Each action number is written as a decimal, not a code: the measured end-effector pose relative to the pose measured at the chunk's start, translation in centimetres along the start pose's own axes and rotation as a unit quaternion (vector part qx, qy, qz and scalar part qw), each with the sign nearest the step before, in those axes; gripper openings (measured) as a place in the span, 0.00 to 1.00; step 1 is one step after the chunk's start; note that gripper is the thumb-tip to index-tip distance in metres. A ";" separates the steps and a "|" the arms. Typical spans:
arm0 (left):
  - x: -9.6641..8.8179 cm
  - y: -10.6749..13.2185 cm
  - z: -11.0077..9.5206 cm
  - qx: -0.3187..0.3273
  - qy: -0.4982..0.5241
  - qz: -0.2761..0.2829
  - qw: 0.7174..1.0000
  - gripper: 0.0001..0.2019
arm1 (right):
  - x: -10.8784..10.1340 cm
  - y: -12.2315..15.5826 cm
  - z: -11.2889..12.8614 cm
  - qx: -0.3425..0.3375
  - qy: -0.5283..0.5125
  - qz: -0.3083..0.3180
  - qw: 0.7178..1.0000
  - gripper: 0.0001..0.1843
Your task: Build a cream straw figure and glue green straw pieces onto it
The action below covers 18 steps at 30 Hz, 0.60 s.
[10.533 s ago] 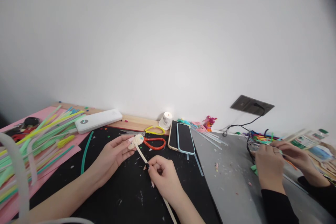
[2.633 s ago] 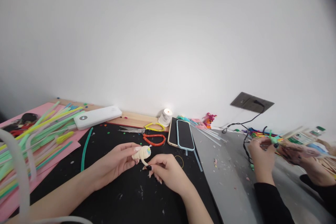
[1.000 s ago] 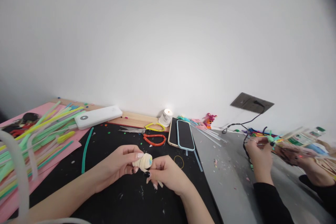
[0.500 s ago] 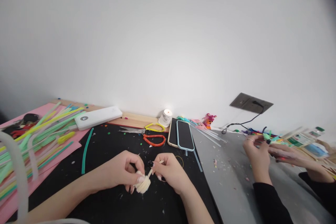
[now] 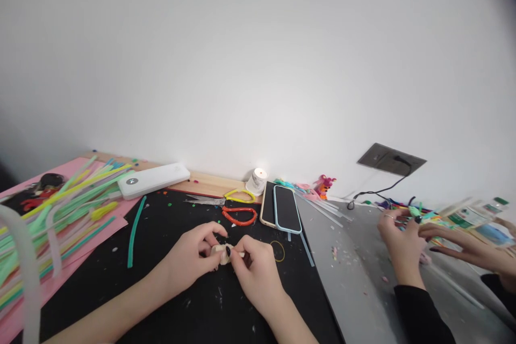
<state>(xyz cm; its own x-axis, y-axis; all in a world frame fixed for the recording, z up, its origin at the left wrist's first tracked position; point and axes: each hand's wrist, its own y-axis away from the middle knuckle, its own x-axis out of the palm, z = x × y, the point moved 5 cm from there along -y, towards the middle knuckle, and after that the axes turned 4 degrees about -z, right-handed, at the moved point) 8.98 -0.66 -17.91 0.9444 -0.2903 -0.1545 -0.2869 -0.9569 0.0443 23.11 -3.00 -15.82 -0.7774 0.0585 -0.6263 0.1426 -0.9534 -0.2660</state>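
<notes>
A small cream-coloured bundle [image 5: 221,254], which looks like coiled pipe cleaner, is between my hands above the black mat [image 5: 193,312]. My left hand [image 5: 197,252] pinches its left side between thumb and fingers. From the right, my right hand [image 5: 253,263] grips the bundle's other side, and a short cream end shows by its fingers. Much of the bundle is hidden behind my fingers. Beyond my hands lie scissors [image 5: 240,216] with one red and one yellow handle. A thin yellowish rubber band [image 5: 282,252] rests just right of my right hand.
Pastel pipe cleaners [image 5: 60,220] are heaped on pink paper at left, with a white power bank [image 5: 155,180] nearby. Two overlapping phones [image 5: 287,209] and a white paper cup [image 5: 257,181] stand further back. At right, another person's hands [image 5: 403,247] work over the grey table.
My hands have closed in on each other and the cream bundle has been raised and turned, now mostly covered by my fingers. The other person's right hand has shifted slightly.
</notes>
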 end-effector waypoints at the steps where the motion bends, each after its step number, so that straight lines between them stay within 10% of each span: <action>1: -0.1 0.1 -0.2 0.007 -0.002 -0.010 1.000 0.11 | 0.0 0.1 0.3 -0.023 0.020 -0.008 1.000 0.12; 9: -0.6 -0.1 -0.4 0.023 0.050 -0.078 0.995 0.10 | 0.4 0.9 1.4 -0.066 0.105 -0.042 0.991 0.10; 18: -0.3 0.3 -0.1 -0.103 0.180 -0.083 0.975 0.13 | 1.3 0.5 0.3 0.045 -0.080 -0.023 0.995 0.12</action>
<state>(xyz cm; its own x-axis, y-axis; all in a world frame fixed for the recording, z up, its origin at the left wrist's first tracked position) 8.69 -0.83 -17.74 0.9811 -0.0773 0.1776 -0.1211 -0.9604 0.2509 22.01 -3.52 -16.52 -0.8706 0.0616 -0.4880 0.0546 -0.9739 -0.2202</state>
